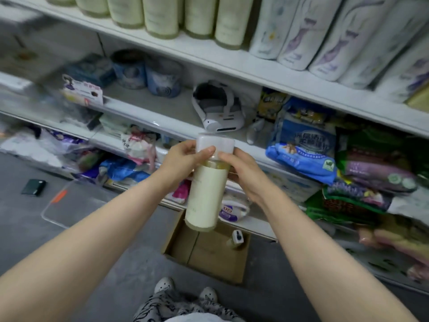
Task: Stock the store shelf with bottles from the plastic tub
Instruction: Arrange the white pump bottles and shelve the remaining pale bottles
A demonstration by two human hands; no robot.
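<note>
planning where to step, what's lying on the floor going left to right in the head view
dark flat case -> clear plastic tub -> cardboard box. left out: the small bottle inside the box and the shoes, since both overlap the box

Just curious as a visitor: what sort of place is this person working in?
Probably a small shop's household aisle: white shelves hold a row of matching cream bottles and blue bags, and the left hand and right hand grip one more bottle.
</note>
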